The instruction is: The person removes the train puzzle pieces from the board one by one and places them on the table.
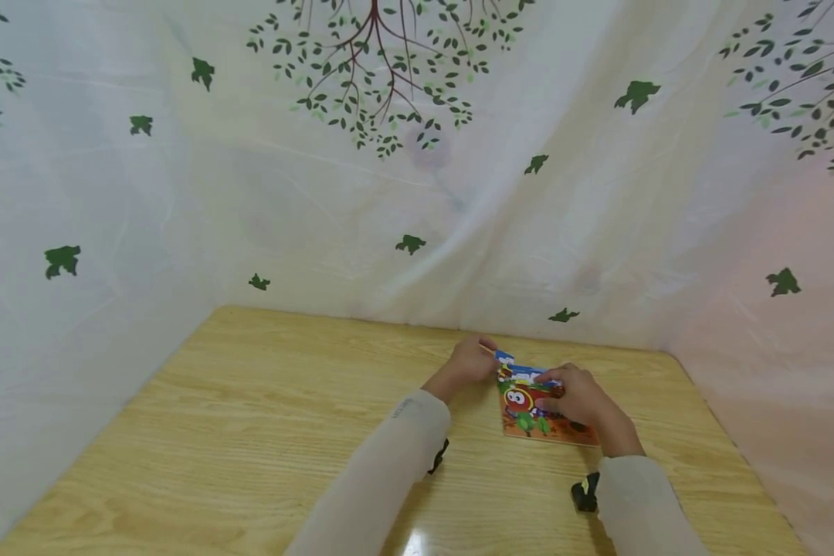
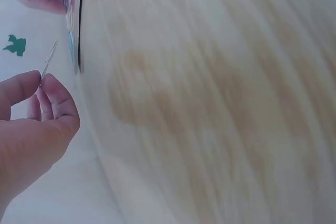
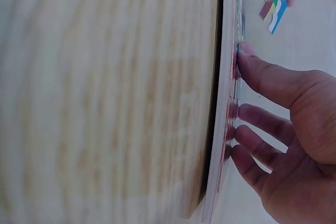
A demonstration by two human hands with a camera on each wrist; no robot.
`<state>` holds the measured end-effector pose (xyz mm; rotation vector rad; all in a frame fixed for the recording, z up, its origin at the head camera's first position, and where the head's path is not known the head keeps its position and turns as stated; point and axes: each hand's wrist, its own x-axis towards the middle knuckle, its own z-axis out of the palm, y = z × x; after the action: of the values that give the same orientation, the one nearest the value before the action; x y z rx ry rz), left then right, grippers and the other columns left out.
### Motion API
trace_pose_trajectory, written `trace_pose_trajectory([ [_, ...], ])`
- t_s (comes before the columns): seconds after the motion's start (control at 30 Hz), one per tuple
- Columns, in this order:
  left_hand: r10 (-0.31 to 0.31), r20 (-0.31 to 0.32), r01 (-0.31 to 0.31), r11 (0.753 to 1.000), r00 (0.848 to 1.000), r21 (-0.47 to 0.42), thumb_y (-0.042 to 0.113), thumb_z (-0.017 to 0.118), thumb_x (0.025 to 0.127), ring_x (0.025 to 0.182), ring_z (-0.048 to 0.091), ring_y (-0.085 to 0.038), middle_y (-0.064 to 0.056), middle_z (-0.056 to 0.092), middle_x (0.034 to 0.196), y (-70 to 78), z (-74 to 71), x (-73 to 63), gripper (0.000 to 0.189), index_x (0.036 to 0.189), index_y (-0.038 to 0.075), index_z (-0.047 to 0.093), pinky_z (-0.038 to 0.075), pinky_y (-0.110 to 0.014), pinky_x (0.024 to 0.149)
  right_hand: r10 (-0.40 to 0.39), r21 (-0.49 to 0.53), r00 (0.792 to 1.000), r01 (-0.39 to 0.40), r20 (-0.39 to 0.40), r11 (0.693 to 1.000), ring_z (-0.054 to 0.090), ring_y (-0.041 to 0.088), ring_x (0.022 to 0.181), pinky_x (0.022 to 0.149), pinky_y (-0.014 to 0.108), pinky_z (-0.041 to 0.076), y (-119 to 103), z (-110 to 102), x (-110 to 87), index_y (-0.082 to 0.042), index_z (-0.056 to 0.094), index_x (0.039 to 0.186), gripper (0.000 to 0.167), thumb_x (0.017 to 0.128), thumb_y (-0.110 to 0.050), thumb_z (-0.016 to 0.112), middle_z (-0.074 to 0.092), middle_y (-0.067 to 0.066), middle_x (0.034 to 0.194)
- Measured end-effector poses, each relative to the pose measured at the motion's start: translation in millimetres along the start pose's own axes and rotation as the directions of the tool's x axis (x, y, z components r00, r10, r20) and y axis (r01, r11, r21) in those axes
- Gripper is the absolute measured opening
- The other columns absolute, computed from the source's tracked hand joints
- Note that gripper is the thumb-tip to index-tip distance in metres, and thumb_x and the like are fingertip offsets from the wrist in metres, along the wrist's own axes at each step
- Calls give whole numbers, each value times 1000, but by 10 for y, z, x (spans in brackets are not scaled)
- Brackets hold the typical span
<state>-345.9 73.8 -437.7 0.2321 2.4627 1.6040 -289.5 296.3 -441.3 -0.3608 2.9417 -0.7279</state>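
Note:
A flat picture puzzle board (image 1: 521,426) lies on the table, printed with a red cartoon figure, green leaves and a blue top. Between thumb and fingers my left hand (image 1: 474,361) pinches a small puzzle piece (image 3: 274,10), coloured blue, white, yellow and dark red. The piece is held over the board's far left corner; the left wrist view shows it edge-on, apart from the board. My right hand (image 1: 575,392) rests its fingertips (image 3: 240,134) and thumb on the board's face, hiding part of its right side.
The wood-grain table (image 1: 250,432) spreads out to the left of the board. Behind it and at both sides hangs a pale curtain (image 1: 320,201) with printed trees and green birds. A black wrist strap (image 1: 585,493) shows at the right sleeve.

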Motion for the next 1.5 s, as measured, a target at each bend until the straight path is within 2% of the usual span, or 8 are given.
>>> trace_pose_trajectory([
  [0.27,30,14,-29,999,999,-31,4,67,90,85,59,-17,-7,64,103,-99,-329,-10,27,116,7,61,49,-28,70,6,13,1000,-6,-8,1000,45,56,124,102,68,39,-13,20,-5,-4,72,124,36,92,-19,79,56,29,129],
  [0.5,15,29,-9,984,999,-179,0,62,92,74,54,-17,-10,61,95,-263,-696,-28,33,125,-1,54,48,-37,74,11,11,1000,-11,-11,1000,47,55,122,101,66,41,-39,11,-25,-3,71,126,38,92,-20,79,56,30,129],
  [0.67,-1,-13,-2,982,1000,-190,-3,62,93,72,51,-16,-8,57,90,-404,-988,-44,34,126,-4,53,47,-35,72,20,2,1000,-20,-8,1000,47,54,122,101,66,41,-47,12,-36,-4,71,126,38,93,-21,78,57,29,128],
  [0.87,-33,-63,18,973,997,-230,-4,60,94,77,52,-18,-11,55,99,-563,-1343,-88,37,129,-8,49,49,-37,77,5,-7,1000,-5,-10,1000,47,54,122,100,66,42,-28,40,-34,-4,71,126,38,92,-20,78,57,28,128],
  [1.03,-69,-94,47,974,993,-220,-4,60,94,80,54,-18,-14,55,102,-661,-1632,-176,35,128,-7,49,51,-40,82,0,-15,1000,-1,-11,1000,47,55,122,100,67,41,-25,43,-30,-5,71,126,38,92,-20,79,57,28,127],
  [1.23,-84,-118,61,980,989,-187,-6,59,93,78,54,-16,-15,56,102,-785,-1946,-267,35,127,-11,49,51,-34,76,-2,-17,1000,1,-10,1000,45,57,123,101,68,39,-28,24,-38,-4,71,126,38,91,-20,79,57,29,128],
  [1.5,-113,-133,95,987,985,-133,-3,58,96,83,56,-16,-17,56,109,-938,-2243,-350,34,128,-10,49,54,-31,77,-10,-14,1000,10,-12,1000,45,58,123,101,68,40,-31,5,-39,-4,71,126,38,92,-19,79,57,29,128],
])
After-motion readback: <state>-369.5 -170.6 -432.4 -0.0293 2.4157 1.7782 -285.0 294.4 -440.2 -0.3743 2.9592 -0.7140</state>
